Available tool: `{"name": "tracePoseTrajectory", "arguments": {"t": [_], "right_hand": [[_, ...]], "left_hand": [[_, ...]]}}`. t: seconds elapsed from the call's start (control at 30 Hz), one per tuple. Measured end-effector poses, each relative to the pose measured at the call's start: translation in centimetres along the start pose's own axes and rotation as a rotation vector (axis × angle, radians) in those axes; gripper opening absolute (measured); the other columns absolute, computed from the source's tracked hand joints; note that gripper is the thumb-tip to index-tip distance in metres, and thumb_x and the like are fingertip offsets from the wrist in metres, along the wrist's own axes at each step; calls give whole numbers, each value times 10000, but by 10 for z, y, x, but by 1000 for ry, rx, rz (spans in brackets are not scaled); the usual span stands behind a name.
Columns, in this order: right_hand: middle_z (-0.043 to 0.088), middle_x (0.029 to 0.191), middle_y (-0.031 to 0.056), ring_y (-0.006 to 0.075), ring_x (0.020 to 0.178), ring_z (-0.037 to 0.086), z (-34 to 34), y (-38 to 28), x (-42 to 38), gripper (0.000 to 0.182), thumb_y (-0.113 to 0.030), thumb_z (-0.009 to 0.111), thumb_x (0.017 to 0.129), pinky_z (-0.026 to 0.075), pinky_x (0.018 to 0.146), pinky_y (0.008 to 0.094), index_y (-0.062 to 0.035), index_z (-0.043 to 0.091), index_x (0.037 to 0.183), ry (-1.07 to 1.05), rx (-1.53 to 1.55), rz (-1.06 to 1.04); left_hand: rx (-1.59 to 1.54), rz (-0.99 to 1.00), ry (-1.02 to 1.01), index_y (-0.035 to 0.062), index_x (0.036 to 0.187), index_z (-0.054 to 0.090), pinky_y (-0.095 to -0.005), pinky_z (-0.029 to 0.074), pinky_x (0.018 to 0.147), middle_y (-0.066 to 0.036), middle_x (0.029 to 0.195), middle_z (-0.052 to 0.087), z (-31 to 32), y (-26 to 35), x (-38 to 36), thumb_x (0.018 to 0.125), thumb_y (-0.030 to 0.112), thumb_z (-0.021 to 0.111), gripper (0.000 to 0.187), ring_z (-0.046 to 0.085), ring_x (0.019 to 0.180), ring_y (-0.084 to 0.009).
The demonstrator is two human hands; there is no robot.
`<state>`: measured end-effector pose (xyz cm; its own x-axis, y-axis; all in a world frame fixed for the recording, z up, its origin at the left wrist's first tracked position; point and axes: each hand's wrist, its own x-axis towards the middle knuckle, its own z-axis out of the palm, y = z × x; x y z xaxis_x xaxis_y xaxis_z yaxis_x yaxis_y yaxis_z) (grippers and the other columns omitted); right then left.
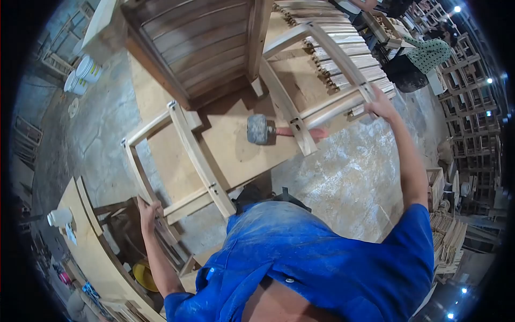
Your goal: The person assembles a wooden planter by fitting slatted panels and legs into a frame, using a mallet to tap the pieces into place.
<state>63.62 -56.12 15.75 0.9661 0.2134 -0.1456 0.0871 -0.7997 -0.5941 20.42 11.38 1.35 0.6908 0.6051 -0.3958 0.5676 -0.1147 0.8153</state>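
My left hand (149, 214) is closed around the lower left corner of a pale wooden frame (194, 147). On the other side, my right hand (382, 103) grips the end of a second, similar wooden frame (335, 52). Both frames rest at least partly over a plywood-topped table (236, 158). Between them lies a mallet with a grey block head (257, 129); its reddish handle passes by the right frame's leg. A slatted wooden panel piece (201, 45) stands at the far side of the table, between the two frames.
Rows of wooden slats (348, 45) lie at the table's far right. White buckets (88, 70) stand on the floor at left. A curved workbench (91, 252) with a white jar (59, 217) is near my left side. A person in a dotted garment (429, 56) is at the upper right.
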Motion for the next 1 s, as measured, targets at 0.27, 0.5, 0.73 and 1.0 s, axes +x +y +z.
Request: {"name": "tracePoseTrajectory", "arguments": {"t": [0.27,0.5,0.73,1.0], "right_hand": [[597,1085,97,221,1052,563,54,67,134,700,-20,675,668,447,932,318,11,438,1327,-130,323,-280],[557,1211,100,179,1126,528,83,114,159,738,-48,714,639,422,959,292,31,413,1309,38,415,-410],[638,971,198,329,991,634,35,61,134,816,-101,756,619,500,811,400,-37,432,1365,-154,208,-39],[628,1117,287,465,1058,587,-16,58,108,844,-117,714,577,475,928,454,-41,435,1369,-50,-16,-45]], "left_hand": [[64,-97,-14,-11,1425,333,-361,448,960,-158,1305,526,-1,6,9,754,157,748,806,536,1161,-270],[17,-78,109,-45,1493,229,-371,393,1042,-223,1402,463,11,14,12,777,305,780,969,479,1264,-273],[386,-93,424,-67,1474,280,-393,306,1129,-291,1468,383,27,34,30,759,431,783,1006,374,1380,-353],[168,620,324,164,1568,115,-546,229,1143,-211,1564,247,103,213,75,748,233,750,1039,258,1450,-327]]}}
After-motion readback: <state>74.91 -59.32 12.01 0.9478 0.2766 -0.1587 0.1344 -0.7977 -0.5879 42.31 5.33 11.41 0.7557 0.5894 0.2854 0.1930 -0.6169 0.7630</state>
